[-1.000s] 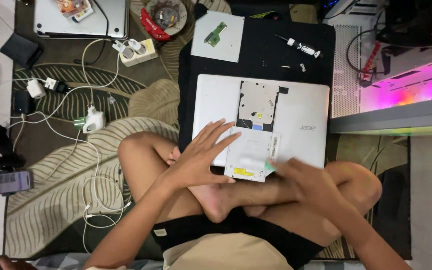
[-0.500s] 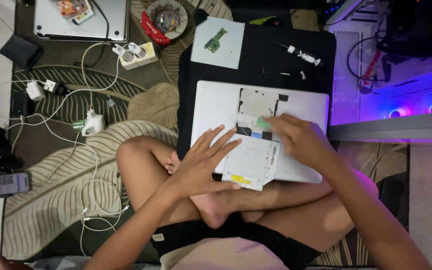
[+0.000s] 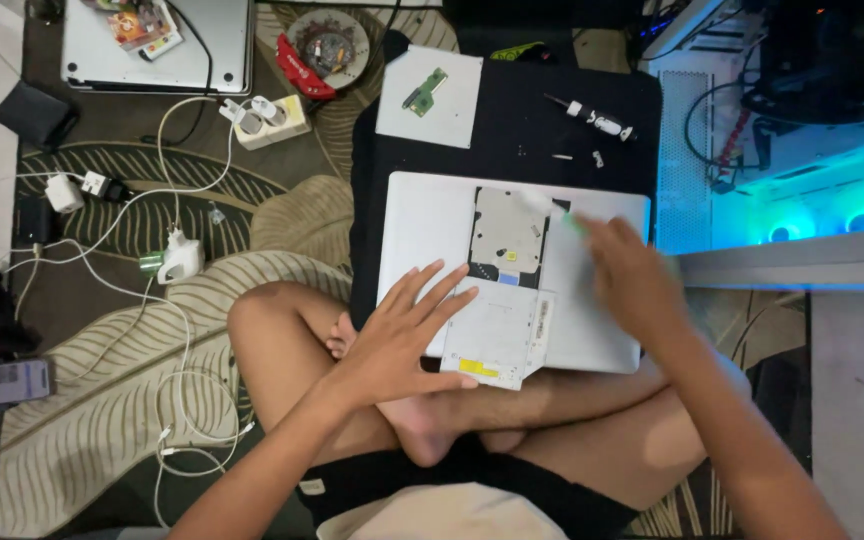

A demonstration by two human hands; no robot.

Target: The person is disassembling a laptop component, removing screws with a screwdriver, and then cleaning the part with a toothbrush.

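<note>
You sit cross-legged on a leaf-patterned rug (image 3: 102,420) with a white laptop (image 3: 422,230) lying bottom-up across your knees, half on a black mat (image 3: 512,120). Your left hand (image 3: 402,340) lies flat and open, fingers spread, on the laptop's near left corner and holds nothing; its fingertips reach the edge of a slim silver optical drive (image 3: 497,335) that rests loose on the laptop, tilted, its near end overhanging the rim toward your legs. Your right hand (image 3: 632,280) hovers over the laptop's right side, fingers curled around a small green-tipped tool (image 3: 570,220) whose pale end points at the open bay (image 3: 507,235) in the laptop's underside; the hand is blurred, so how tightly it closes on the tool cannot be told. The drive lies between your two hands, just below the bay.

On the mat beyond the laptop are a white sheet (image 3: 447,115) bearing a small green circuit board (image 3: 424,92), a screwdriver (image 3: 592,118) and a few tiny loose parts. To your left the rug carries a tangle of white cables (image 3: 167,330), a power strip (image 3: 264,120), chargers, a second closed laptop (image 3: 202,50) and a round dish (image 3: 327,45) of small items. To your right stands a white computer case (image 3: 782,180) glowing blue-green inside.
</note>
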